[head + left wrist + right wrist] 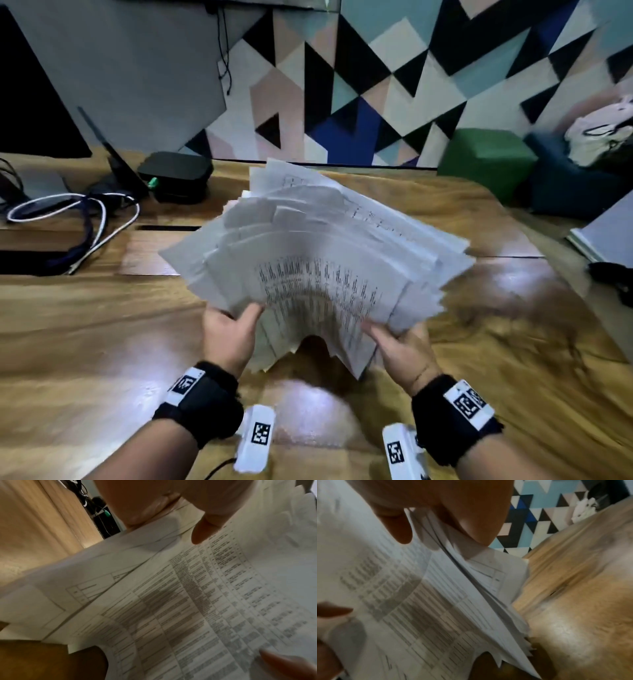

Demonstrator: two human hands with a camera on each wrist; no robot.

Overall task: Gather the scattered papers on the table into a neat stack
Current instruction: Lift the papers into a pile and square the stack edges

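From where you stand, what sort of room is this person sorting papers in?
Probably an office or meeting room. A long wooden table carries a small black box with looped cables, printed papers fill both hands, and a geometric patterned wall with soft cube seats stands behind.

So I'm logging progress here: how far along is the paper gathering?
Done: the papers appear gathered into one bundle, with no loose sheets visible on the table. In hand: the left hand and right hand grip its near edge. Left: the sheets are still fanned and uneven, so squaring them and setting them down remains.
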